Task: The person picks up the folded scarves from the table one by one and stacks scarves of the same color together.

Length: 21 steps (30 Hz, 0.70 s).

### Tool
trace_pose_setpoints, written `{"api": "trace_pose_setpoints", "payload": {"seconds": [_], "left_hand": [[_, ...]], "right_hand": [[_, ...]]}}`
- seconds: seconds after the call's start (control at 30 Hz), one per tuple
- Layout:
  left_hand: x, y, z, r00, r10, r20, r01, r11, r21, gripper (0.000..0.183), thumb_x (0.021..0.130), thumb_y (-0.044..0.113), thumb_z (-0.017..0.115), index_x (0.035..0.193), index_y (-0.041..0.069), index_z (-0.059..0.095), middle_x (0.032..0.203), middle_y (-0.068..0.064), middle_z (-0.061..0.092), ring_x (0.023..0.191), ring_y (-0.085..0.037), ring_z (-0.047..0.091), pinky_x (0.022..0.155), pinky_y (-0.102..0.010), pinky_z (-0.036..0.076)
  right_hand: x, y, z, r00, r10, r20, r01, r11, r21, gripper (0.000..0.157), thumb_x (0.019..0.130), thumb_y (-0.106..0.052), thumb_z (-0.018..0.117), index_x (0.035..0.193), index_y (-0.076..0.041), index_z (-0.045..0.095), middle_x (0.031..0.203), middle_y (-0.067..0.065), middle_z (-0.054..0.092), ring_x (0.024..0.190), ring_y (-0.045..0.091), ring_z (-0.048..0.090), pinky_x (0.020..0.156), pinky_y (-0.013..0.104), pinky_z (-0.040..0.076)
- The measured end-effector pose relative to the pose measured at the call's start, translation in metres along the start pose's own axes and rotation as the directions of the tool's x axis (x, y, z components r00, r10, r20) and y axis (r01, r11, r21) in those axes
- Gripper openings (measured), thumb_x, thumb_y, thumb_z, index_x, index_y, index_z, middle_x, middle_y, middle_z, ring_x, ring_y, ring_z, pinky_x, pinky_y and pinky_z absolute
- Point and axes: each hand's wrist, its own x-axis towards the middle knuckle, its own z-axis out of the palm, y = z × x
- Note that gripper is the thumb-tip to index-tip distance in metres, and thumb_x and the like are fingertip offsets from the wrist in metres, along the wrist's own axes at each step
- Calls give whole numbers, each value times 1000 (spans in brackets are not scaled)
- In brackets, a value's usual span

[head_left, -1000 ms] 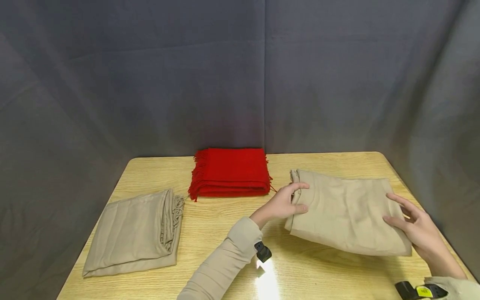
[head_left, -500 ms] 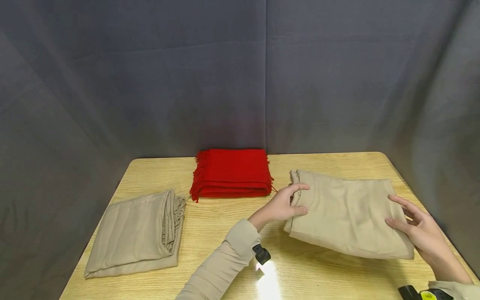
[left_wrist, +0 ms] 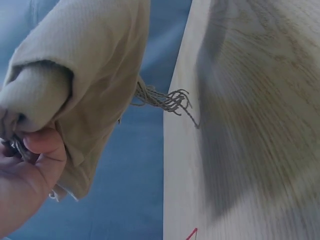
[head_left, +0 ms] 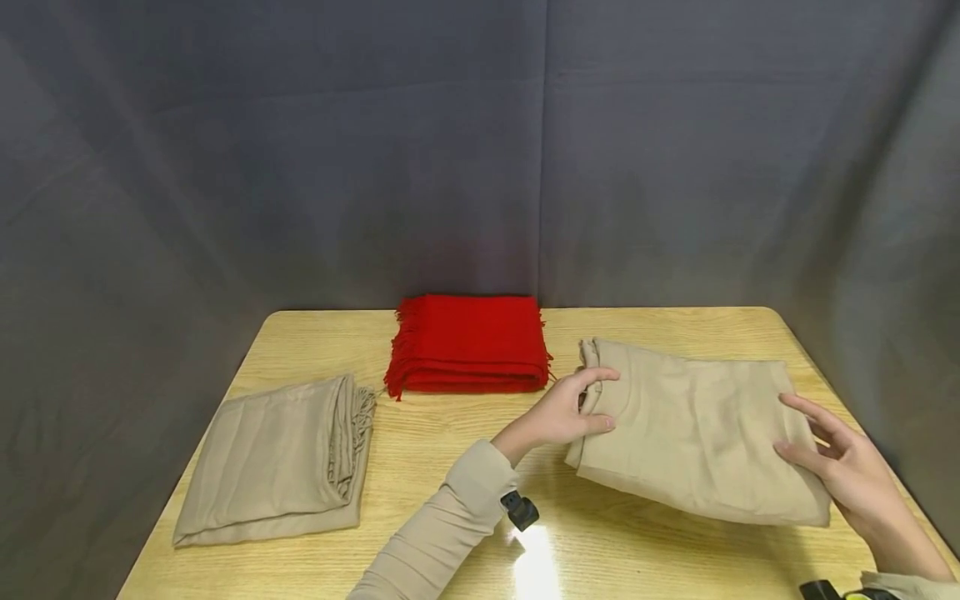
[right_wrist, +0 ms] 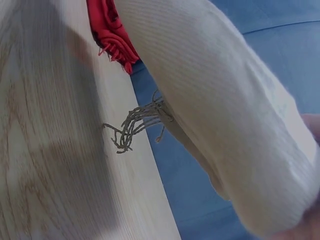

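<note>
A folded beige scarf (head_left: pixel 697 425) is held above the right part of the table, tilted, its shadow on the wood beneath. My left hand (head_left: pixel 558 414) grips its left edge between thumb and fingers. On the right edge, my right hand (head_left: pixel 847 462) holds it the same way, some fingers hidden behind the cloth. In the left wrist view, the left thumb (left_wrist: pixel 45 141) pinches the layered edge, and twisted fringe (left_wrist: pixel 167 100) hangs from the scarf. The right wrist view shows the scarf's rounded fold (right_wrist: pixel 215 100) and fringe (right_wrist: pixel 132 127) dangling near the tabletop.
A second folded beige scarf (head_left: pixel 262 462), fringe toward its right side, lies on the left of the wooden table (head_left: pixel 442 442). At the back middle rests a folded red scarf (head_left: pixel 476 342) with fringed ends. A dark grey curtain (head_left: pixel 375 150) surrounds the table's back and sides.
The right hand and the scarf's right end have shifted slightly down and to the right. The left hand's grip looks the same. The whole head view has drifted a little.
</note>
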Motion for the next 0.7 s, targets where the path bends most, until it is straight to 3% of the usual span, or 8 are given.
{"api": "trace_pose_setpoints", "payload": {"seconds": [0.2,0.4,0.7], "left_hand": [[-4,3,-3,1000,8,3,-8,1000,-9,56,80,7,68,131,7,46,134,-6,44,118,-11,38,97,-25,31],[-8,4,-6,1000,18,-7,-18,1000,20,55,80,8,68,130,8,46,134,-4,44,120,-10,38,97,-26,33],[-14,6,-11,999,24,-28,-24,999,23,55,79,6,68,130,7,46,135,-4,45,125,-12,36,99,-27,31]], "right_hand": [[-2,0,3,998,-42,39,37,990,133,59,86,10,53,135,-22,45,111,-10,45,82,7,60,56,31,52],[-2,0,6,997,-64,48,57,989,136,60,86,10,53,136,-21,43,117,-10,41,83,6,60,57,31,52],[-2,-5,10,994,-75,80,61,984,170,58,87,10,51,136,-20,44,111,-10,50,85,6,60,58,31,52]]}}
